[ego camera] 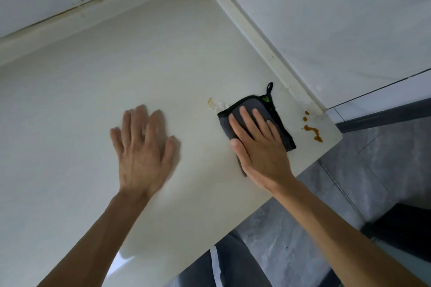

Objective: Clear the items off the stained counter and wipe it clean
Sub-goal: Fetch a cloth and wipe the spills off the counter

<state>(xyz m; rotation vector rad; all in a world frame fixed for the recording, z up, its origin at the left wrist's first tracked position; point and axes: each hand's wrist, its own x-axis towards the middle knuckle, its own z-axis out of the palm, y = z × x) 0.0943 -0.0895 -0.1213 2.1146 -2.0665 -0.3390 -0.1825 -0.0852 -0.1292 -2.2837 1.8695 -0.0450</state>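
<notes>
Head view, and the right hand (pixel 257 144) lies flat with straight fingers pressing a folded grey cloth (pixel 258 109) onto the pale bench (pixel 116 65), right of centre in the frame, the cloth's black loop pointing toward the raised back edge. The left hand (pixel 142 147) is spread wide, palm down on the bench at centre left, holding nothing. A smeared pale stain (pixel 215 104) sits just at the cloth's upper left edge, and brown drips (pixel 312 130) dot the bench corner to its right, near the grey floor (pixel 349 182).
</notes>
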